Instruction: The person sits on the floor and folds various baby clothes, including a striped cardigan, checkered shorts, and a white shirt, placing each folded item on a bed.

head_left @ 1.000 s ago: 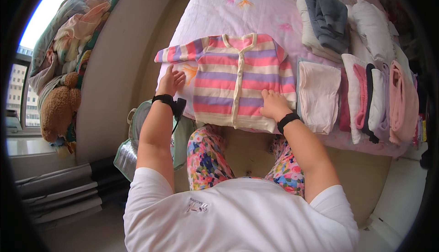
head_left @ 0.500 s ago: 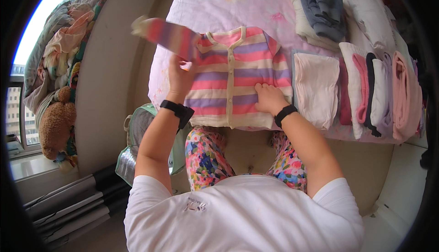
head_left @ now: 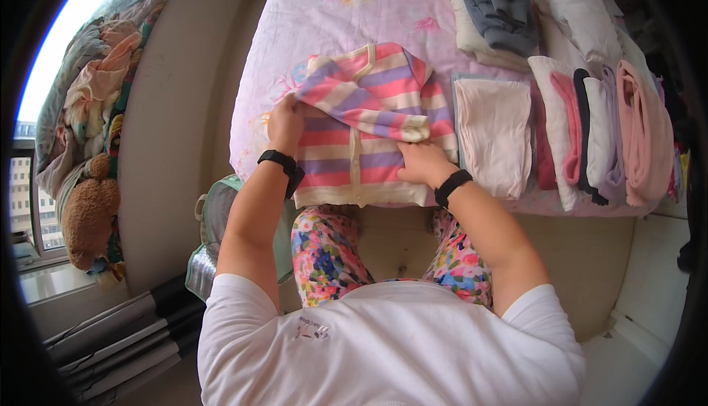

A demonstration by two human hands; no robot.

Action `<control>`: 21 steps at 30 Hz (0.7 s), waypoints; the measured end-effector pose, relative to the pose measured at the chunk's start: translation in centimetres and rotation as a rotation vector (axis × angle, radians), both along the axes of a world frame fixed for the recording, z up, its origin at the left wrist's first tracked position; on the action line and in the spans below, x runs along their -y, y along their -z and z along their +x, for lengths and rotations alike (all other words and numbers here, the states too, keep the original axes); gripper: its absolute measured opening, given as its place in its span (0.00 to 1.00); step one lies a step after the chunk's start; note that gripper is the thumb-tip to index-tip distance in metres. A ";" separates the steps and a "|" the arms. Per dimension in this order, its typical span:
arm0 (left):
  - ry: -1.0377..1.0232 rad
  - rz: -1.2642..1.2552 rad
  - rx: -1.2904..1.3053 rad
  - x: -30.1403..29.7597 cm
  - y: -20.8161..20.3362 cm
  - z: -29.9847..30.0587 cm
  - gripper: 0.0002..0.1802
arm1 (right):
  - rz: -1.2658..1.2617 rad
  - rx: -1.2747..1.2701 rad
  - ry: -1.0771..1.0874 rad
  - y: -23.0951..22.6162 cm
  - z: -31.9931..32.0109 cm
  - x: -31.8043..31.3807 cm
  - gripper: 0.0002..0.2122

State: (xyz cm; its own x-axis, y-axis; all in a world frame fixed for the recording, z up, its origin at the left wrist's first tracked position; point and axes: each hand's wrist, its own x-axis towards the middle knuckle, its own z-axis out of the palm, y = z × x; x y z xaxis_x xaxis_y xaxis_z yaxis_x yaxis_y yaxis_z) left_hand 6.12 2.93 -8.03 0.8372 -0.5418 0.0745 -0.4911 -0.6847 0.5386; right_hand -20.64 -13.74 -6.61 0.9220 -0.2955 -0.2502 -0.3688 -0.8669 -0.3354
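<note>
A bed [head_left: 287,15] covered in a pale pink flowered spread fills the top of the frame, with a window [head_left: 50,218] at the far left and a brown stuffed bear [head_left: 90,218] below a heap of cloth [head_left: 99,74] beside it. At the centre, we see a striped cardigan [head_left: 324,181] in pink, purple and cream lying buttoned front up near the edge of the bed, one sleeve [head_left: 366,111] folded across its chest with the cuff [head_left: 415,128] toward the right of the frame. Our left hand [head_left: 285,127], left of centre, has its fingers pinching the cardigan at the folded sleeve's outer edge. Our right hand [head_left: 426,162] rests on the lower front, just below the cuff, its fingers slightly bent; we cannot tell whether they pinch any cloth. Right of the cardigan, we find a folded pale pink cloth [head_left: 494,137], then a row of folded clothes [head_left: 590,129], with a gray garment [head_left: 501,11] at the upper right. A pale green bag [head_left: 209,221] sits below the bed's left edge.
</note>
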 end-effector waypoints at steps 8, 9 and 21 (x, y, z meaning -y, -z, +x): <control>-0.105 -0.329 -0.337 -3.6 3.3 2.9 0.19 | 0.232 0.131 0.320 -1.5 2.5 1.2 0.21; -0.109 -0.318 -0.368 -3.6 3.1 2.7 0.19 | 0.226 0.183 0.325 -1.2 2.8 0.8 0.21; -0.196 -0.008 0.098 -3.4 0.7 1.0 0.18 | 0.243 0.797 0.383 0.0 2.6 -0.2 0.06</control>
State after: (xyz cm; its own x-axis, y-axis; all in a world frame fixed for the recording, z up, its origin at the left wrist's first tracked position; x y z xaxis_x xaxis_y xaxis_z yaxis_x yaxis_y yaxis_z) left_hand 7.09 6.34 -8.70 0.9149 -0.3687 0.1645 -0.3995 -0.7680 0.5006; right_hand -18.03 -13.55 -6.64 0.6986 -0.6387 0.3226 -0.1977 -0.6056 -0.7708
